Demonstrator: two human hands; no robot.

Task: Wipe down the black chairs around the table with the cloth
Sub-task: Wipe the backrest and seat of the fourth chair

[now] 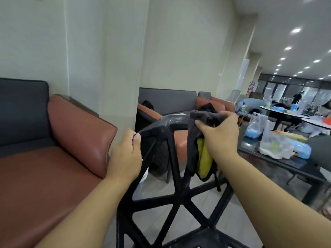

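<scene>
Sofa, brown seat and dark grey back, fills the left side against the wall; a brown cushion stands at its near end. A glossy black table occupies the right side, and clear plastic bags lie on it.

The black chair stands centre foreground between sofa and table, its open lattice backrest facing the camera. A dark grey cloth with a yellow-green face hangs over the right end of the top rail.

The right hand grips the bunched upper part of the cloth at the rail, fingers curled tight around it. The left hand clamps the backrest's top left corner, thumb on the near side and fingers wrapped behind.
</scene>
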